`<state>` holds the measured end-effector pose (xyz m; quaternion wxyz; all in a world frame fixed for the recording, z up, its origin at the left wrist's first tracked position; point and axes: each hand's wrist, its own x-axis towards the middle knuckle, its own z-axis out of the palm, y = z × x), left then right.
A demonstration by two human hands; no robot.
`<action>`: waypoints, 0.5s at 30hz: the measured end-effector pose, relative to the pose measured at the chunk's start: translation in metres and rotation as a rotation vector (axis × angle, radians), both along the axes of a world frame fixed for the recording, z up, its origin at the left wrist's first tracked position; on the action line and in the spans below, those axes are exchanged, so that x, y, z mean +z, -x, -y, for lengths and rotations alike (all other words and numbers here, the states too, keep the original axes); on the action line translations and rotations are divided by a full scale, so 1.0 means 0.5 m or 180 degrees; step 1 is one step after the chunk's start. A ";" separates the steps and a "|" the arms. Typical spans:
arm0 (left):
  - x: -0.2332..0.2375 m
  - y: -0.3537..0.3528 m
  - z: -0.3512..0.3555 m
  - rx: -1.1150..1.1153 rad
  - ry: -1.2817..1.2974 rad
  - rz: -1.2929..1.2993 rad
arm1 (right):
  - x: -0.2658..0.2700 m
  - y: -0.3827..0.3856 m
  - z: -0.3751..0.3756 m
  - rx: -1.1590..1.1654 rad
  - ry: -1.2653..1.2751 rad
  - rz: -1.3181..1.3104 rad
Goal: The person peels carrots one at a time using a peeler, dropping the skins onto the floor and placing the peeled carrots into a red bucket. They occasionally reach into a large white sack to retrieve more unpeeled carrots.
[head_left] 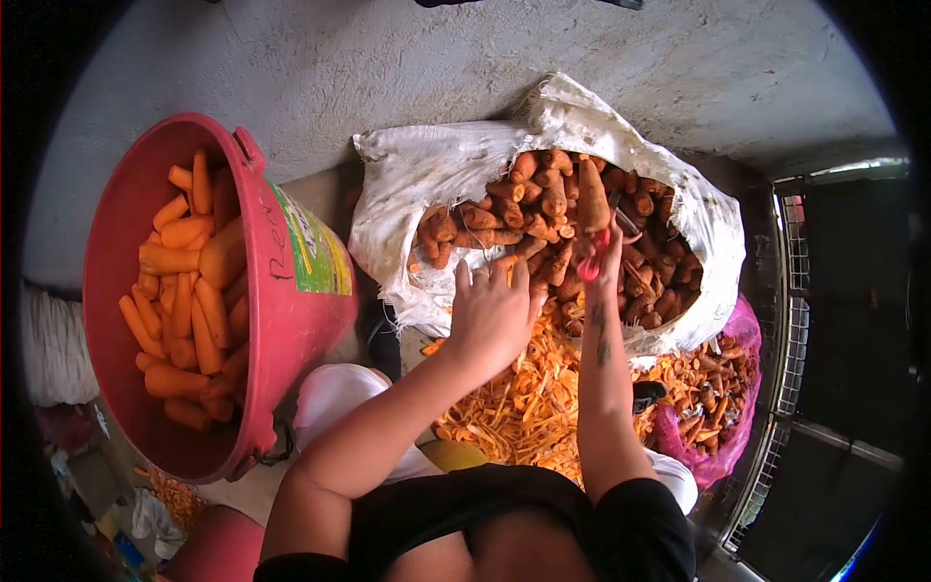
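My left hand (490,315) is held palm down over the mouth of a white sack (436,160), fingers bent and apart. Just beyond its fingertips are unpeeled carrots; whether they touch one cannot be told. Closed around a red-handled peeler (589,267), my right hand (609,254) is over the pile of unpeeled carrots (553,199). A large upright carrot (593,197) lies right by its fingers; whether the hand also grips it is unclear. Orange peelings (533,407) are heaped below both hands.
At the left, a red tub (301,320) contains peeled carrots (179,310). A pink bag (742,339) with carrot pieces lies at the right, near a dark mesh-edged gate (844,310). A grey wall (407,58) runs behind the sack. Part of another red container (218,548) shows bottom left.
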<state>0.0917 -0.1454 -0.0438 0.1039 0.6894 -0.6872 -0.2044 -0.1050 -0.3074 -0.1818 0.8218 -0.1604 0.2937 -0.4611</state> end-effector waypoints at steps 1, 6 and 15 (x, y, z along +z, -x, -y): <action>0.032 -0.009 0.013 0.0246 -0.0146 -0.0721 | 0.014 0.003 -0.039 0.0050 0.0031 0.0091; 0.051 0.001 0.021 0.1185 -0.0532 -0.4656 | 0.150 -0.034 -0.241 0.0005 0.0410 -0.0649; 0.037 0.009 -0.069 0.0463 -0.0210 -0.3879 | 0.346 0.031 -0.447 -0.1070 0.0964 -0.3012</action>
